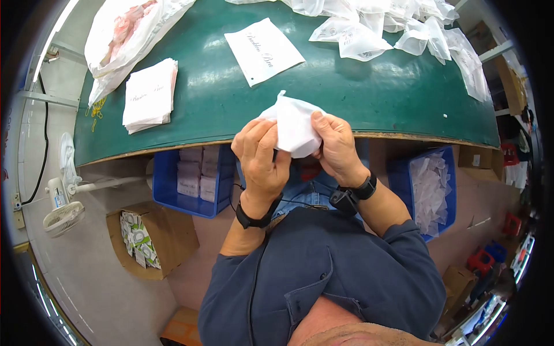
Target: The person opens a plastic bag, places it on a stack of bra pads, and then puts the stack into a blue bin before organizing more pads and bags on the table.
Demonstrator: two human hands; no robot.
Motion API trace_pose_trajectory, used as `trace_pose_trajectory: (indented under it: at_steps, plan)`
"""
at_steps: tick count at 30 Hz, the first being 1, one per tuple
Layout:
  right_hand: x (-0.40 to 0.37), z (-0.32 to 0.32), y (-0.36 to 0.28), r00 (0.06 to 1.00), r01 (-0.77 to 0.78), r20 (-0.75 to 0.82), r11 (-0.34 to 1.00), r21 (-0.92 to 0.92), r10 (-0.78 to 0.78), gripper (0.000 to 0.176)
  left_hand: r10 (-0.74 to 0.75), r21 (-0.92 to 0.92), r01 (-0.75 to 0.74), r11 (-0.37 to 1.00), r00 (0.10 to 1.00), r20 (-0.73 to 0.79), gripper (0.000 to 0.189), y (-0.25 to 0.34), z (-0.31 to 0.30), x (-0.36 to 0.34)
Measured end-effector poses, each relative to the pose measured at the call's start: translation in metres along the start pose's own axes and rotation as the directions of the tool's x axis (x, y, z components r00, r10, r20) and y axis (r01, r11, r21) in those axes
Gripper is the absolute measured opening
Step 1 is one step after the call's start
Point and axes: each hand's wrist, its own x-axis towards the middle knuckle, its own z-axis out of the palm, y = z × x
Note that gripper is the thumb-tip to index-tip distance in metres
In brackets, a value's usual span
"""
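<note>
Well, fingers [320,121] hold white pouch [296,126] near "Bra" lettering [267,60].

So on the table [213,115], a plastic sack [109,40] is slouching around 10:30, a bag stack [148,95] is sitting at 10, a lone bag [265,51] is lying near 12, and a bag pile [358,37] is sprawling at 1. Bins [187,206] are sitting lower at 9 and 3.

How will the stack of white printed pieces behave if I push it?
The stack may fan apart, as its loose edges already sit unevenly. Its pieces look thin, so probably floppy. Lying flat, it seems unlikely to tip.
</note>
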Motion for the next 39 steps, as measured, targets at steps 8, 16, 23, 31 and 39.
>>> trace_pose_trajectory:
  at_steps: [8, 16, 23, 31, 39]
  plan:
    - [-0.007, 0.006, -0.052, 0.517, 0.674, 0.355, 0.115, -0.730, -0.779, 0.032, -0.143, -0.199, 0.175, 0.964, 0.976, 0.164, 0.014, -0.016, -0.019, 0.001]
    - [-0.013, 0.008, -0.055, 0.862, 0.486, 0.270, 0.550, -0.679, -0.428, 0.033, -0.412, -0.491, 0.396, 0.775, 0.907, 0.081, 0.015, 0.019, -0.018, 0.016]
    - [-0.007, -0.004, -0.036, 0.866, 0.497, 0.303, 0.615, -0.612, -0.398, 0.037, -0.387, -0.480, 0.473, 0.739, 0.881, 0.273, 0.016, -0.001, -0.016, -0.015]
    - [-0.013, 0.009, -0.025, 0.743, 0.658, 0.458, 0.405, -0.635, -0.488, 0.038, -0.373, -0.473, 0.468, 0.746, 0.883, 0.285, 0.015, 0.009, -0.017, -0.011]
    - [-0.012, -0.005, -0.021, 0.835, 0.526, 0.281, 0.540, -0.657, -0.472, 0.038, -0.454, -0.520, 0.519, 0.678, 0.853, 0.258, 0.013, -0.004, -0.013, -0.032]
